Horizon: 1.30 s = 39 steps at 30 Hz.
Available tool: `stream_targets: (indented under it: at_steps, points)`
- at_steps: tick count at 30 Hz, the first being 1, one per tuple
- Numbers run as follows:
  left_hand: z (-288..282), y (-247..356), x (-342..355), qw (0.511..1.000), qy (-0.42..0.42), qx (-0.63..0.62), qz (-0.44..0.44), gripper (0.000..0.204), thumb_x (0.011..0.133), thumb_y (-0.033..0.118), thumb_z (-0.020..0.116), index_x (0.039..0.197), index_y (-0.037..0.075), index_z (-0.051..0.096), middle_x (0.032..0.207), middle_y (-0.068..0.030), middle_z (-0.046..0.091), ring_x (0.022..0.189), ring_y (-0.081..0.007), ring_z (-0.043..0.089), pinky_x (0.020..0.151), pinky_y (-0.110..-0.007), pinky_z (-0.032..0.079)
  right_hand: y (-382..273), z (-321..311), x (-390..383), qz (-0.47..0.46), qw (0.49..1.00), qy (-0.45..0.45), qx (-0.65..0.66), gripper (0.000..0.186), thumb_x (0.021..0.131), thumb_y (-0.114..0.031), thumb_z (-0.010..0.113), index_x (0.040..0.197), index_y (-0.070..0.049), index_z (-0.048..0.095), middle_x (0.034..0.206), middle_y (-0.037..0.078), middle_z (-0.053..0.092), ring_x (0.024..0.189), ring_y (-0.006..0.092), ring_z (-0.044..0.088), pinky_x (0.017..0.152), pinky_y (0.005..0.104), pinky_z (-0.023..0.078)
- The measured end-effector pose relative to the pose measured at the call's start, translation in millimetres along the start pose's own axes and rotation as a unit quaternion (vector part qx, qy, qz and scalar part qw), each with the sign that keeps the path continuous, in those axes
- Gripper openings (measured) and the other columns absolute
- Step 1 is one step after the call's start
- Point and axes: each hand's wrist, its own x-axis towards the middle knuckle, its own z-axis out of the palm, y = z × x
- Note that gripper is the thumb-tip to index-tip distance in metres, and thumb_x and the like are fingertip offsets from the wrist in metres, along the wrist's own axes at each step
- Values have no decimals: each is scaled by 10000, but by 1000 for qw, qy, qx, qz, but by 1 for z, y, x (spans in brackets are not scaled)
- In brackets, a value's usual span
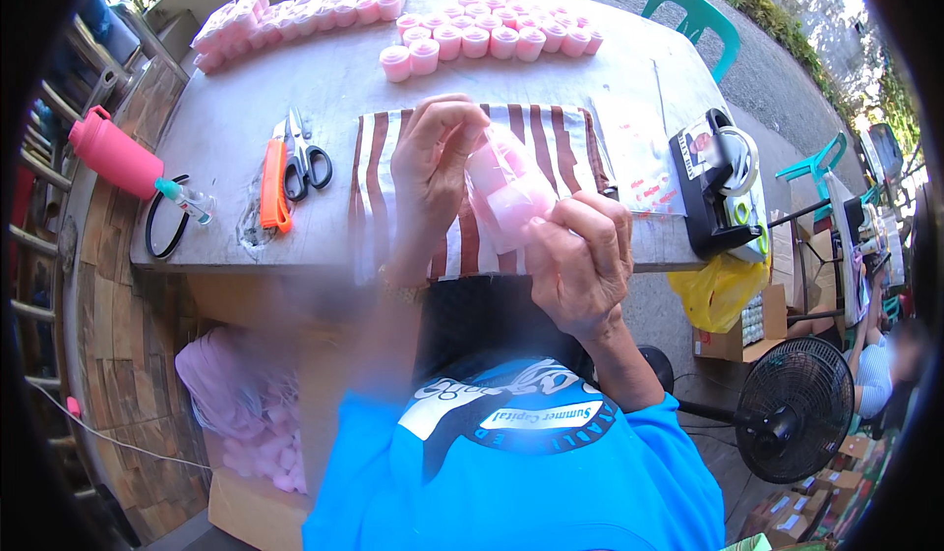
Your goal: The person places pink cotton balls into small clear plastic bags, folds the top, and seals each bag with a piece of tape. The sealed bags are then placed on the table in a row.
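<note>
Pink containers in a clear plastic bag [513,202], one lot: held up over the near edge of the surface [320,89], about midway along it. Left hand [433,153]: fingers drawn together, pinching the bag's upper left. Right hand [587,256]: thumb and curled fingers closed on the bag's lower right corner.

Beneath: striped cloth [382,173], brown and white, reaching the near edge. Right of cloth: clear plastic sheets [644,182] with red print; then black tape dispenser [706,192], at the near right corner.

Left of cloth: black-handled scissors [309,166], just beside an orange cutter [273,192]. By the left edge: pink tumbler [116,155]; small clear bottle [187,200] with teal cap, over a black loop [165,227].

Toward the far edge: loose pink cups [474,40], grouped in rows; to their left, wrapped pink bundles [295,22], extending to the far left corner.
</note>
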Motion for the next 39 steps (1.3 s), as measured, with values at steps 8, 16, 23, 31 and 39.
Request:
stream_targets:
  at_steps: [8, 16, 23, 31, 39]
  points:
    - [-1, 3, -1, 997, -15, -54, -59, 64, 990, 71, 595, 1024, 39, 639, 994, -14, 624, 917, -84, 579, 812, -235, 487, 25, -5, 6, 85, 972, -69, 208, 469, 726, -90, 761, 1183, -31, 667, 1143, 136, 608, 1067, 298, 595, 888, 405, 522]
    - [-7, 21, -16, 986, -25, -121, -108, 441, 907, 52, 676, 1323, 41, 529, 1228, -94, 584, 1132, -196, 589, 976, -352, 480, 35, 2, 12, 102, 959, -94, 246, 415, 683, 24, 747, 1070, -124, 743, 1113, 84, 645, 1029, 257, 603, 839, 363, 533]
    - [-5, 28, -49, 994, -79, -40, -65, 838, 748, 91, 765, 1493, 92, 382, 1404, -189, 509, 1342, -335, 477, 1099, -482, 404, 25, 0, 18, 83, 966, -99, 225, 335, 676, 8, 777, 986, -118, 768, 1082, 77, 652, 1010, 267, 599, 822, 384, 535]
    - [-10, 43, -34, 981, -133, 144, 7, 558, 710, 96, 725, 1264, 94, 650, 1285, -211, 615, 1313, -393, 499, 1080, -486, 412, 17, -3, 19, 25, 983, -64, 169, 342, 670, 16, 772, 999, -79, 762, 1040, 88, 670, 975, 279, 618, 784, 380, 551]
    - [-15, 41, -33, 984, -147, 88, -51, 486, 781, 83, 715, 1258, 19, 648, 1310, -204, 585, 1348, -351, 450, 1075, -456, 445, 16, -5, 31, -34, 992, -71, 101, 276, 684, -7, 766, 957, -12, 727, 996, 110, 676, 898, 254, 651, 740, 370, 548]
